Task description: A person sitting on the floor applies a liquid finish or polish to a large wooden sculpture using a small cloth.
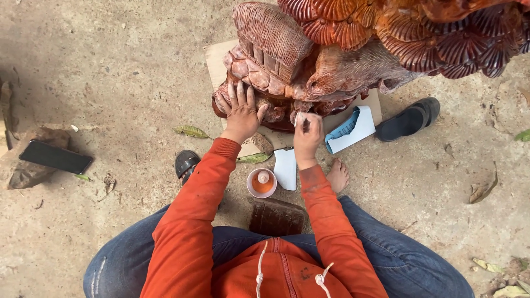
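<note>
Left hand point(241, 112) lies flat, fingers spread and released, on the base of the big red-brown wood carving point(309, 60), all ribbed scales and scalloped petals. Right hand point(307, 137) is clenched on a small tool point(305, 123), its tip at the carving's lower edge. On the gritty concrete floor point(110, 72), near the knees, sits one round cup point(261, 183) of orange liquid, with one dark wooden block point(276, 217) just below it. One black phone point(55, 157) lies well apart by the floor's left edge.

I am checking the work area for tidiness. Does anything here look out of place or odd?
Yes. A black phone lies on a rock at the left. A black sandal lies alone beside the wood carving. Dry leaves are scattered around.
</note>
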